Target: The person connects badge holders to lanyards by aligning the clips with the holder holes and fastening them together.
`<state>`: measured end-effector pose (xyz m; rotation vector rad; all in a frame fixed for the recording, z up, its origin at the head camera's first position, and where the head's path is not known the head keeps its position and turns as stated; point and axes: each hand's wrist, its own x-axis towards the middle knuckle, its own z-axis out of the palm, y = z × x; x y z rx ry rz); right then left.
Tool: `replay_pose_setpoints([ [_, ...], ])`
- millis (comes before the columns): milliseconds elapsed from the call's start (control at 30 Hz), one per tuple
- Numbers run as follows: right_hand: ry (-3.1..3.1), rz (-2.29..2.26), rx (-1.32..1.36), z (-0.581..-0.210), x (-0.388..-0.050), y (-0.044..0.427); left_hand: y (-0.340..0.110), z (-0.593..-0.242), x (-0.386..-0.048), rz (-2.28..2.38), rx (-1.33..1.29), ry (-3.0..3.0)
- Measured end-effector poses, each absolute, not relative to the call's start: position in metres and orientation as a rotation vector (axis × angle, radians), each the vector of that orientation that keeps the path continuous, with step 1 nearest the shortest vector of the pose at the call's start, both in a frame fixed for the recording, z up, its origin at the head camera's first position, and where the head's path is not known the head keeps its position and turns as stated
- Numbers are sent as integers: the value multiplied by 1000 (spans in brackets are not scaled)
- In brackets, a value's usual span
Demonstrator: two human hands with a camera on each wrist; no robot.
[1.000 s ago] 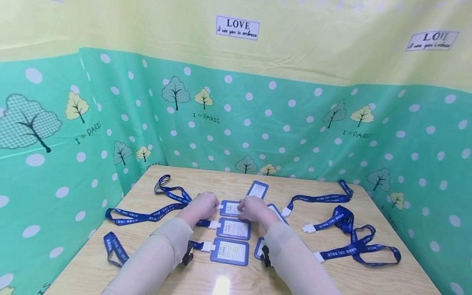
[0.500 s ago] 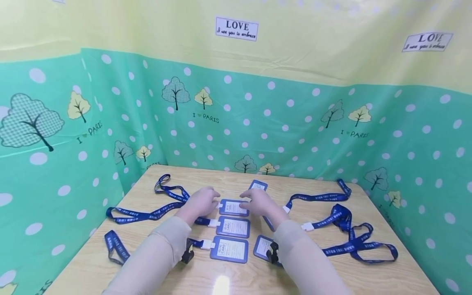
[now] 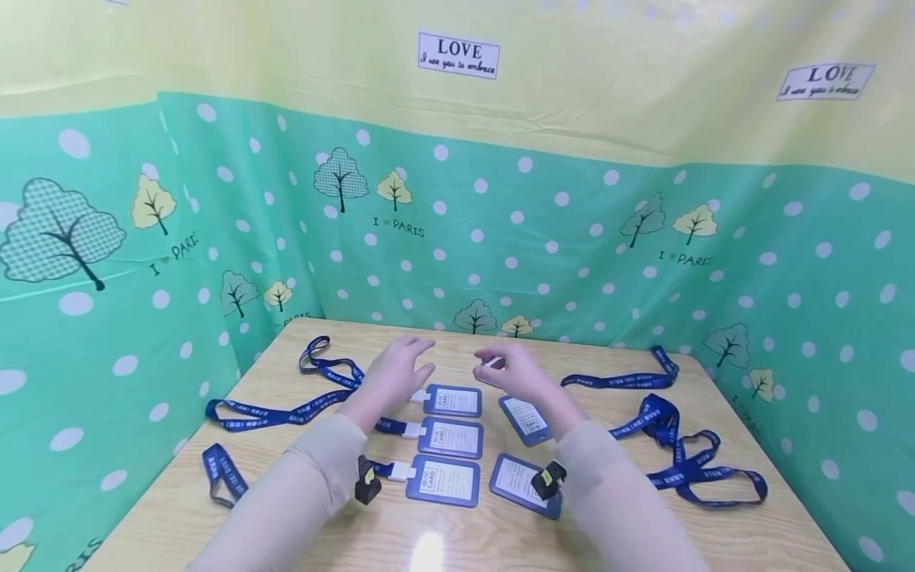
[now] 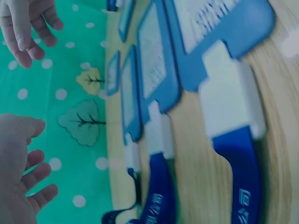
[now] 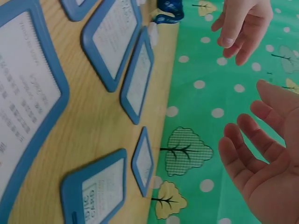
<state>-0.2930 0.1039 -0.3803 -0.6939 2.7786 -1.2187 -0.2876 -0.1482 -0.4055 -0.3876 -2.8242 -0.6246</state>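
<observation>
Both hands hover above the table, apart and holding nothing. My left hand (image 3: 391,375) has its fingers relaxed, above the white clip of the far blue badge holder (image 3: 457,400). My right hand (image 3: 520,373) shows loosely bent fingers and an empty palm (image 5: 275,182) in the right wrist view. It partly hides a loose badge holder (image 3: 492,380) at the back. Two more blue badge holders, the middle one (image 3: 452,438) and the near one (image 3: 443,481), lie in a column with the far one, each with a white clip and blue lanyard at its left end.
Right of the column lie two loose badge holders, one tilted (image 3: 525,419) and one nearer (image 3: 513,478), partly behind a black wrist device (image 3: 549,480). Blue lanyards lie at left (image 3: 279,419) and right (image 3: 666,423). A polka-dot curtain (image 3: 543,230) closes in the table (image 3: 400,540).
Both hands have lifted off the far badge holder. The right hand, which covered its right end, has moved up and right with fingers loosened. The left has risen from the clip.
</observation>
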Motion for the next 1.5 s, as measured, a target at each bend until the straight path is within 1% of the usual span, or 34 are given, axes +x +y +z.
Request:
replay_pose_setpoints([
  [367, 2820, -1282, -727, -354, -280, 129, -134, -386, -277, -731, -475, -2703],
  [700, 2838, -1313, -748, -343, -269, 160, -118, -378, -263, -790, -580, -2634],
  [967, 2861, -1250, -736, -342, -259, 179, -106, -377, -250, -820, -639, -2628],
  [1200, 2870, -1180, -758, -342, -249, 189, -94, -380, -241, -800, -742, -2607],
  [1500, 2905, -1071, -877, -345, -237, 206, -82, -378, -228, -786, -824, -2627],
])
